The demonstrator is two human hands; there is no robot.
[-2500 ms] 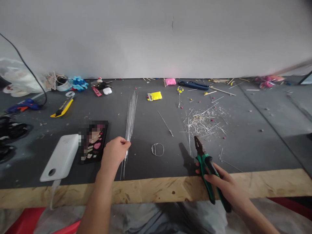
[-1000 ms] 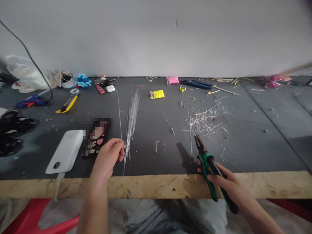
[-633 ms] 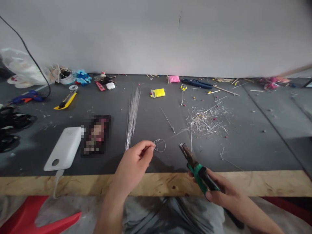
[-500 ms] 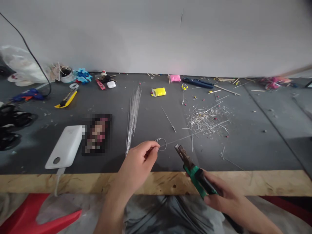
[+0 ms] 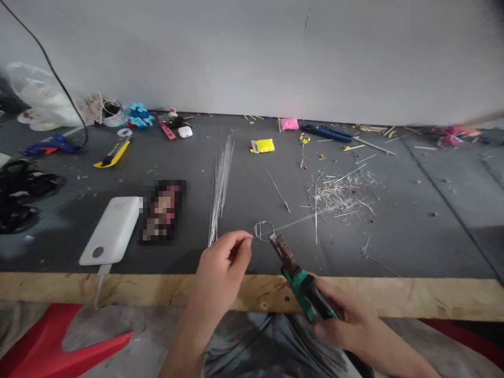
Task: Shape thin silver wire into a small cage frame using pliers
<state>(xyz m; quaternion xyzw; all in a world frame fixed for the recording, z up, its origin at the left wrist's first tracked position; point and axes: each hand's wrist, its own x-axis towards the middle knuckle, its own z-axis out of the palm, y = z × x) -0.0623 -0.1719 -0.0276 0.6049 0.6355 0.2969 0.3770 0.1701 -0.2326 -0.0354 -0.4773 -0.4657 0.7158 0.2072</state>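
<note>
Between thumb and forefinger, my left hand (image 5: 226,262) pinches a thin metal wire bent into a round loop (image 5: 264,231), the loop standing out to the right of the fingertips. My right hand (image 5: 342,315) is wrapped around the handles of green-and-black pliers (image 5: 293,268). The pliers' jaws are at the right edge of the loop; I cannot tell whether they grip it. A bundle of straight wires (image 5: 221,184) lies just beyond my left hand. One short wire with a twisted end (image 5: 279,191) rests behind the loop.
Scattered wire offcuts (image 5: 340,194) lie at right. Toward the wall are a yellow packet (image 5: 262,146), a pink packet (image 5: 289,124) and a dark blue tool (image 5: 326,133). A white power bank (image 5: 112,231), a yellow cutter knife (image 5: 112,155) and a blue glue gun (image 5: 53,145) sit at left.
My right hand has brought the pliers leftward, so their jaws now meet the loop's right side. The loop has turned slightly in my left fingers. The whole view has shifted a little.
</note>
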